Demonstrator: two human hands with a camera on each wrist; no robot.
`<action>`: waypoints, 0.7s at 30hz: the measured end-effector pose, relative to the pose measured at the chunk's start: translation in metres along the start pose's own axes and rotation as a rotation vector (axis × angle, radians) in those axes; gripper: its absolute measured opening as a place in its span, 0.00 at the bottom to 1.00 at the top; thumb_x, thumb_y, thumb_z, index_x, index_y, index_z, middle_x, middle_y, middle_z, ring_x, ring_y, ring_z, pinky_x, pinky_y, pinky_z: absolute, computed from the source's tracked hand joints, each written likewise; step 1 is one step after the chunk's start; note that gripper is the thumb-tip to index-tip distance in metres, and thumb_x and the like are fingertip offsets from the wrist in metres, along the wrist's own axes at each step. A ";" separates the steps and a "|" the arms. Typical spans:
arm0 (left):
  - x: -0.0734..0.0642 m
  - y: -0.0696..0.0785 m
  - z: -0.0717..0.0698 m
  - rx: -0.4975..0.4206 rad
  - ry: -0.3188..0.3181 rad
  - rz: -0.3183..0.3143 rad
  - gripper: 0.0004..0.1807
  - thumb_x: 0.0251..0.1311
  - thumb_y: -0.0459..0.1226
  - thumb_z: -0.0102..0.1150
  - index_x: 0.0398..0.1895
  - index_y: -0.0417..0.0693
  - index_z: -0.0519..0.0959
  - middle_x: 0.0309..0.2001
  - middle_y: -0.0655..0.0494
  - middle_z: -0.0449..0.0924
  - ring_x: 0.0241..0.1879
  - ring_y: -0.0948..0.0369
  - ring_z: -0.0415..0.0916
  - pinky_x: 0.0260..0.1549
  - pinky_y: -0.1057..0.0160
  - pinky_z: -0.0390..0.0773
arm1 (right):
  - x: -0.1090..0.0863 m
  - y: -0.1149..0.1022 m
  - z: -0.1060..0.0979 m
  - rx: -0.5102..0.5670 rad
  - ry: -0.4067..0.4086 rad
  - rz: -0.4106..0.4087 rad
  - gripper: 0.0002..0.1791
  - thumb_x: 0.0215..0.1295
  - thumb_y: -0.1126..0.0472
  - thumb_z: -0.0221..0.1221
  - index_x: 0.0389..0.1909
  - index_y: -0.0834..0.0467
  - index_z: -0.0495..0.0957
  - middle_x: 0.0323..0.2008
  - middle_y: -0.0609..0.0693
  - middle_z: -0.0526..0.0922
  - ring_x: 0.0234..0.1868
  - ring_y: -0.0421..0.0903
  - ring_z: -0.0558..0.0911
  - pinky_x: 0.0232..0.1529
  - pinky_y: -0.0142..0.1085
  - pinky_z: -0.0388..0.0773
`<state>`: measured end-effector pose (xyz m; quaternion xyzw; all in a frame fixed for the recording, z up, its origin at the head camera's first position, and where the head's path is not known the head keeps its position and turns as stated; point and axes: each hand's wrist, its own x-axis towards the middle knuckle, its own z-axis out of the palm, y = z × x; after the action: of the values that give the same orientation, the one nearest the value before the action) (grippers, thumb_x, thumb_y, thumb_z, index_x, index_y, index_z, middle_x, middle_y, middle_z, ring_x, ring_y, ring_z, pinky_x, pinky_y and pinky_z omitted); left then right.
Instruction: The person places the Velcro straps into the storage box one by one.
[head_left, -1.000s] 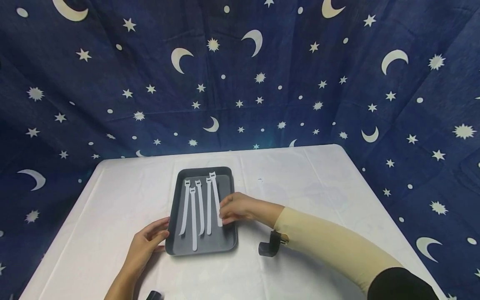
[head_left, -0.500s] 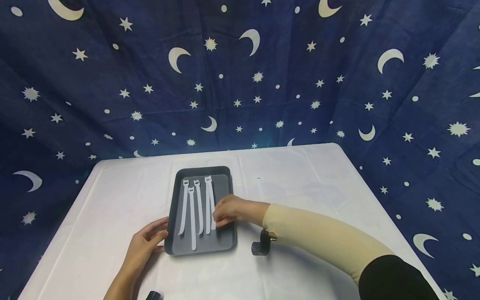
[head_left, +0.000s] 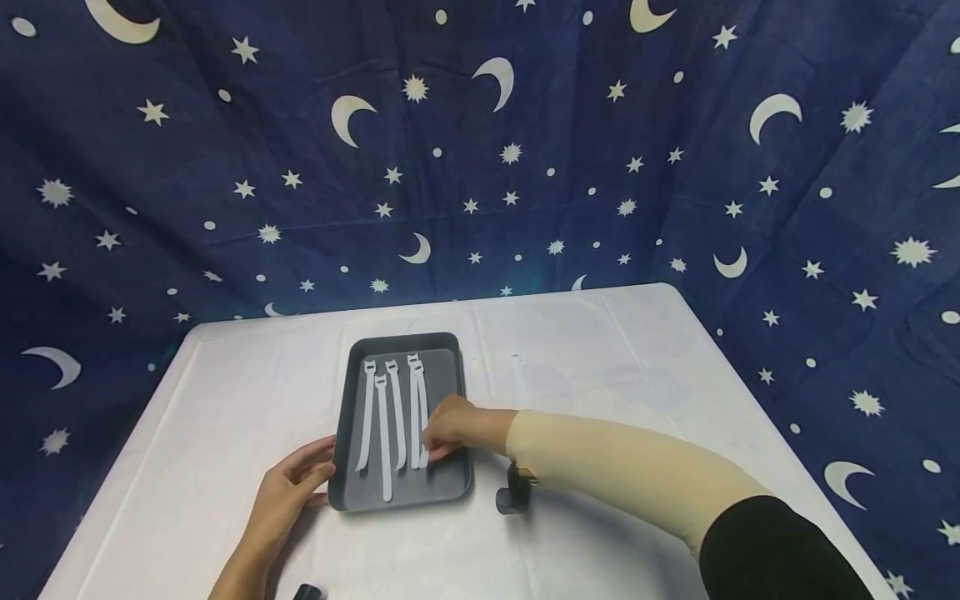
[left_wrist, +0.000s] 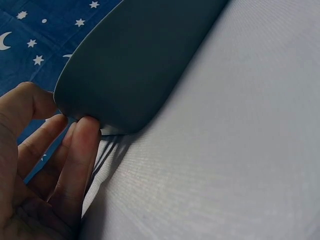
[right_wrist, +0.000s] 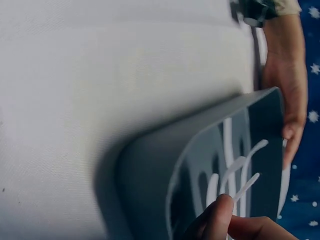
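In the head view a dark grey tray [head_left: 447,492] holds several white strap-style cable ties, each with a slotted head. My left hand [head_left: 288,483] touches the tray's left side with thumb and fingertips, all outside the wall; the left wrist view shows these fingertips [left_wrist: 86,129] on the outer wall. Reaching over the right rim, my right hand [head_left: 450,427] pinches the lower end of the rightmost cable tie [head_left: 422,392]. That tie lies close against its neighbour [head_left: 414,417], their heads overlapping. In the right wrist view, curved tie ends [right_wrist: 235,167] rise beyond my fingertips.
The tray stands on a white-covered table [head_left: 585,367]. Behind it hangs a dark blue cloth [head_left: 450,167] with moons and stars. A black wrist-worn device [head_left: 513,492] sits under the right forearm, and another dark device [head_left: 307,592] shows by the left forearm.
My right hand has moved left and slightly nearer, bringing the rightmost cable tie against its neighbour and lower in the tray. The left hand stays at the tray's side. The view shifts slightly.
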<state>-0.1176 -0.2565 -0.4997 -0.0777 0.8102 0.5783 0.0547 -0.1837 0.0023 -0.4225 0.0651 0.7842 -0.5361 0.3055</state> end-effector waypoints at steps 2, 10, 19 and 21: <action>0.000 0.001 0.000 -0.003 -0.001 -0.008 0.29 0.64 0.42 0.63 0.66 0.44 0.71 0.61 0.39 0.75 0.42 0.75 0.80 0.37 0.64 0.87 | -0.001 0.000 0.003 -0.053 0.016 0.002 0.10 0.49 0.82 0.58 0.19 0.66 0.73 0.15 0.56 0.77 0.16 0.46 0.81 0.29 0.37 0.87; 0.000 0.001 0.001 0.000 0.002 -0.023 0.29 0.64 0.43 0.63 0.67 0.44 0.70 0.62 0.39 0.75 0.42 0.76 0.79 0.38 0.64 0.87 | -0.001 -0.001 0.008 -0.174 0.038 0.022 0.04 0.50 0.80 0.62 0.21 0.72 0.79 0.13 0.55 0.76 0.15 0.46 0.80 0.33 0.39 0.87; 0.000 0.000 0.000 -0.008 0.005 0.002 0.29 0.63 0.42 0.64 0.66 0.43 0.71 0.61 0.38 0.75 0.42 0.74 0.80 0.36 0.64 0.87 | -0.001 0.000 0.004 -0.107 0.001 0.011 0.12 0.52 0.79 0.60 0.16 0.65 0.74 0.14 0.53 0.75 0.17 0.46 0.82 0.29 0.36 0.87; 0.000 0.001 0.000 -0.011 0.004 0.004 0.30 0.63 0.42 0.64 0.66 0.42 0.71 0.61 0.38 0.75 0.42 0.74 0.80 0.36 0.63 0.87 | -0.004 0.000 -0.003 -0.064 -0.046 -0.007 0.07 0.53 0.79 0.58 0.21 0.67 0.76 0.16 0.52 0.76 0.16 0.44 0.80 0.29 0.35 0.87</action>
<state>-0.1173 -0.2565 -0.4990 -0.0776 0.8073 0.5828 0.0514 -0.1814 0.0060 -0.4196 0.0401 0.7939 -0.5134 0.3234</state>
